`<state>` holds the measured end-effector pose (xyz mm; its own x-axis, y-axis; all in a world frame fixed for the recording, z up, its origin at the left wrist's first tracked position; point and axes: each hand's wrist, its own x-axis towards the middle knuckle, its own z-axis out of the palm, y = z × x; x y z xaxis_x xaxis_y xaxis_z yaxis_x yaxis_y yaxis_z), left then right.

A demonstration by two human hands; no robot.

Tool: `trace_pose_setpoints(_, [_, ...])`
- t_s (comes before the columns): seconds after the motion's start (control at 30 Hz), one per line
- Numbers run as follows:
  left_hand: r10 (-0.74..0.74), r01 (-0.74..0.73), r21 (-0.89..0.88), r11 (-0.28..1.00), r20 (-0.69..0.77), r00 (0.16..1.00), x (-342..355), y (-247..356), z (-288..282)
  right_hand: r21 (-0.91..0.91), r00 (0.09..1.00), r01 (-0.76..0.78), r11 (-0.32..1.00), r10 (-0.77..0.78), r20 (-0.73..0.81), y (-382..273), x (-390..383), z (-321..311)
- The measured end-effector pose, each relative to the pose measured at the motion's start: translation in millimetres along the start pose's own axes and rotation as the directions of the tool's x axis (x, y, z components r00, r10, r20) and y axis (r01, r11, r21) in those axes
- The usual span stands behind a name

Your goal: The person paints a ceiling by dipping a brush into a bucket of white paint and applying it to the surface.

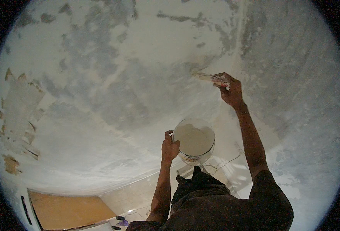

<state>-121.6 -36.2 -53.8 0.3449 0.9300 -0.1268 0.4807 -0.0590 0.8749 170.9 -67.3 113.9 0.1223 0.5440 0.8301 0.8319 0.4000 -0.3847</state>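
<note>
My left hand (170,146) is closed on the rim of a white bucket (195,158), at its left side. The bucket is held up in front of my chest, its open top toward me, and off-white paint (193,138) shows inside. Farther up and to the right, my right hand (229,88) grips a paint-smeared paintbrush (205,77) with white and red on its handle end. The brush points left, its tip at the patchy grey and white wall (139,92), close to the corner. Whether the tip presses on the surface I cannot tell.
A second wall (293,77) meets the first at the corner on the right. Peeling patches (20,111) mark the far left. A brown door or panel (70,210) is at the lower left. Below the bucket are a cable (227,162) and the tiled floor (131,192).
</note>
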Motion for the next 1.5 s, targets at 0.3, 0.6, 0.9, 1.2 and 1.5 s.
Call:
trace_pose_setpoints(0.3, [0.028,-0.028,-0.013,1.000,0.000,1.000,-8.6,11.1,-6.4,0.005,0.933,0.035,0.999,-0.031,-0.360,40.3,10.1,-7.1])
trace_pose_setpoints(0.6, [0.071,-0.072,-0.013,0.997,-0.032,0.997,-3.8,-3.9,-1.7,-0.028,0.932,0.052,0.998,-0.059,-0.357,45.7,12.2,-6.1])
trace_pose_setpoints(0.9, [0.079,-0.079,-0.017,0.997,0.007,0.997,-1.3,-7.4,-4.0,-0.028,0.999,-0.032,0.999,0.032,-0.008,33.4,3.2,-3.0])
trace_pose_setpoints(1.2, [0.023,-0.023,0.038,0.999,0.004,1.000,-3.8,2.8,-5.2,-0.041,0.984,0.164,0.986,-0.160,0.079,20.2,13.8,-7.9])
trace_pose_setpoints(1.5, [0.034,-0.034,0.045,0.998,0.016,0.999,-3.9,4.3,-6.0,-0.115,0.974,0.051,0.992,-0.076,-0.216,-1.7,45.7,-34.6])
